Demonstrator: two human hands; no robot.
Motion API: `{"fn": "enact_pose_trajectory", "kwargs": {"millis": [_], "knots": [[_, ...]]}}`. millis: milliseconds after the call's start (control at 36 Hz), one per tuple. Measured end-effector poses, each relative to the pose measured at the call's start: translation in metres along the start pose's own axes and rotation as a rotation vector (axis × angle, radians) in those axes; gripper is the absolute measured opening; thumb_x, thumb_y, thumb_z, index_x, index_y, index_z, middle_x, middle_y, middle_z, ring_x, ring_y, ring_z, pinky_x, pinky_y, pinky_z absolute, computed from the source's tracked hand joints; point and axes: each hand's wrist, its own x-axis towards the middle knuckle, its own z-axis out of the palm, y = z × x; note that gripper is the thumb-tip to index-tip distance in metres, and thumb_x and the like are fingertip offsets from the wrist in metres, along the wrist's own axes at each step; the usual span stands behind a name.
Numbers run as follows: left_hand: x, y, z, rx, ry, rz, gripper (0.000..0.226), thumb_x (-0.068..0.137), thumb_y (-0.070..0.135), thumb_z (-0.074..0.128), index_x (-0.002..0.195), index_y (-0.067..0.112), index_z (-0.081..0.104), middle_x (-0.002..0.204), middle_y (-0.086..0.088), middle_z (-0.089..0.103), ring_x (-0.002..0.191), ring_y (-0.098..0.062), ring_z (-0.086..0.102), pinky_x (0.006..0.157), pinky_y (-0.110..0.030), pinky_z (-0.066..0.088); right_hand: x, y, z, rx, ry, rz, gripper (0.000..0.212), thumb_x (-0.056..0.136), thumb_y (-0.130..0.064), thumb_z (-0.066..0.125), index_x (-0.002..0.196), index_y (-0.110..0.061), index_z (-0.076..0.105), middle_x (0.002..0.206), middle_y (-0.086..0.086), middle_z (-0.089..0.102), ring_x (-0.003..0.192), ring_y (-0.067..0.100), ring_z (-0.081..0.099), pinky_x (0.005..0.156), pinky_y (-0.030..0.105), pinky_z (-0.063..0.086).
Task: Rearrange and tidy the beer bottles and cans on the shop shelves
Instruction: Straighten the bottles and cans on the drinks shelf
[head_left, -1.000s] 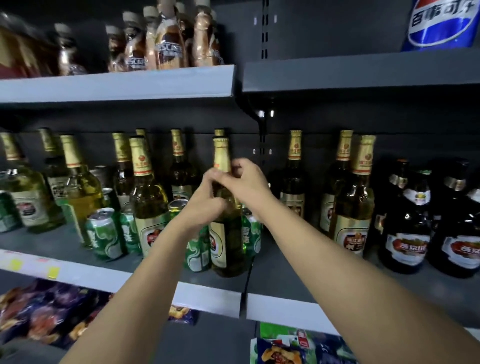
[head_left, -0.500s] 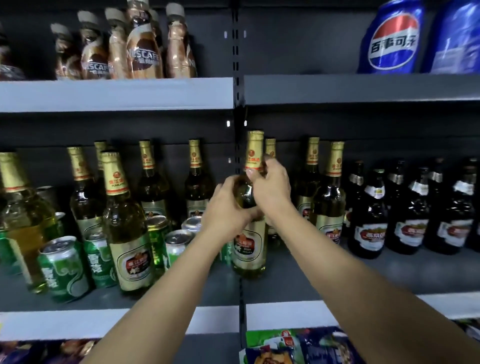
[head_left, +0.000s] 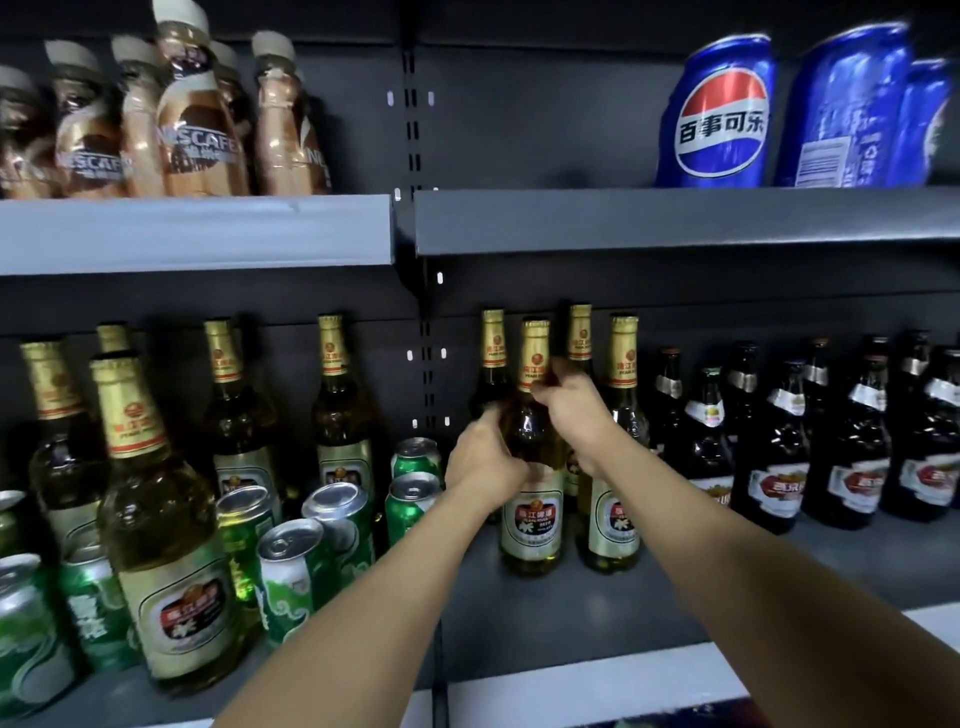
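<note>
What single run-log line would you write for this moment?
left hand: grips bottle body | right hand: grips neck | gold-foil beer bottle: upright on right shelf bay | green cans: left bay

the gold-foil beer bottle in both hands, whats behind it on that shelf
Behind the held bottle stand two more gold-foil bottles, necks showing at and. The left hand, the right hand and the held bottle cover their bodies, so their labels cannot be read.

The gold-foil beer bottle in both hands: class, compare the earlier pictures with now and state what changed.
Both hands carried the beer bottle rightwards, from among the green cans past the shelf upright to beside matching bottles. The left hand and right hand grip it throughout.
</note>
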Motion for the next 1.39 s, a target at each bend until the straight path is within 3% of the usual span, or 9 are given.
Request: {"fn": "enact_pose_trajectory", "kwargs": {"millis": [167, 417, 556, 667, 750, 833, 917, 1111, 1389], "knots": [[0.002, 0.000, 0.003, 0.082, -0.011, 0.036, 0.082, 0.067, 0.035, 0.084, 0.136, 0.022, 0.040, 0.125, -0.004, 0.057, 0.115, -0.025, 0.056, 0.091, -0.042, 0.050, 0.004, 0.005, 0.014, -0.230, 0.096, -0.035, 0.022, 0.094, -0.020, 0.052, 0.115, -0.012, 0.053, 0.105, 0.011, 0.065, 0.096, 0.029, 0.061, 0.087, 0.044, 0.051], [-0.011, -0.004, -0.001, 0.092, -0.053, 0.105, 0.081, 0.075, 0.026, 0.079, 0.141, 0.017, 0.033, 0.128, -0.010, 0.052, 0.115, -0.028, 0.054, 0.091, -0.039, 0.048, 0.002, 0.017, 0.030, -0.400, 0.245, -0.096, 0.027, 0.095, -0.018, 0.055, 0.118, -0.006, 0.047, 0.108, 0.015, 0.062, 0.101, 0.034, 0.060, 0.076, 0.035, 0.047], [-0.024, -0.020, -0.017, 0.119, -0.004, 0.134, 0.074, 0.080, 0.021, 0.074, 0.143, 0.020, 0.034, 0.133, -0.009, 0.046, 0.124, -0.027, 0.046, 0.100, -0.037, 0.042, -0.001, 0.017, 0.032, -0.448, 0.370, -0.069, 0.040, 0.091, -0.019, 0.060, 0.125, -0.004, 0.046, 0.117, 0.014, 0.058, 0.113, 0.032, 0.055, 0.086, 0.040, 0.049], [-0.035, -0.030, -0.044, 0.216, 0.140, 0.135, 0.058, 0.086, 0.025, 0.067, 0.138, 0.021, 0.042, 0.132, -0.006, 0.046, 0.125, -0.026, 0.041, 0.100, -0.038, 0.041, -0.030, 0.014, 0.049, -0.523, 0.635, -0.505, 0.037, 0.082, -0.007, 0.051, 0.119, -0.005, 0.052, 0.119, 0.011, 0.056, 0.120, 0.028, 0.045, 0.099, 0.044, 0.037], [-0.045, -0.039, -0.072, 0.443, 0.258, 0.128, 0.052, 0.086, 0.029, 0.062, 0.134, 0.019, 0.044, 0.129, -0.006, 0.048, 0.120, -0.027, 0.043, 0.094, -0.038, 0.041, -0.044, 0.018, 0.073, -0.672, 0.329, -0.789, 0.043, 0.079, -0.014, 0.040, 0.118, -0.014, 0.059, 0.116, 0.003, 0.061, 0.112, 0.022, 0.050, 0.090, 0.040, 0.042], [-0.057, -0.054, -0.098, 0.703, 0.252, 0.055, 0.057, 0.088, 0.040, 0.058, 0.137, 0.020, 0.038, 0.132, -0.006, 0.046, 0.123, -0.028, 0.040, 0.098, -0.039, 0.038, -0.045, 0.025, 0.096, -0.909, -0.084, -0.658, 0.048, 0.095, -0.031, 0.045, 0.141, -0.017, 0.042, 0.140, 0.001, 0.047, 0.131, 0.021, 0.037, 0.104, 0.037, 0.033], [-0.066, -0.068, -0.115, 0.869, 0.100, -0.085, 0.074, 0.084, 0.055, 0.059, 0.141, 0.017, 0.032, 0.137, -0.006, 0.041, 0.129, -0.027, 0.035, 0.102, -0.039, 0.035, -0.041, 0.030, 0.115, -0.948, -0.264, -0.418, 0.076, 0.091, -0.049, 0.052, 0.152, -0.018, 0.020, 0.154, 0.003, 0.029, 0.140, 0.024, 0.026, 0.109, 0.039, 0.029], [-0.080, -0.089, -0.122, 0.892, -0.130, -0.255, 0.085, 0.081, 0.061, 0.063, 0.143, 0.012, 0.033, 0.141, -0.007, 0.041, 0.134, -0.027, 0.035, 0.099, -0.039, 0.041, -0.039, 0.039, 0.137, -0.991, -0.345, -0.143, 0.092, 0.082, -0.060, 0.063, 0.150, -0.018, 0.018, 0.154, 0.009, 0.024, 0.133, 0.033, 0.035, 0.101, 0.041, 0.040], [-0.096, -0.091, -0.117, 0.853, 0.014, -0.195, 0.062, 0.083, 0.053, 0.064, 0.130, 0.016, 0.045, 0.123, -0.006, 0.055, 0.114, -0.026, 0.055, 0.081, -0.036, 0.048, -0.059, 0.052, 0.135, -0.941, -0.155, -0.186, 0.056, 0.090, -0.041, 0.061, 0.139, -0.028, 0.040, 0.136, 0.008, 0.042, 0.122, 0.028, 0.043, 0.084, 0.035, 0.047]]}}
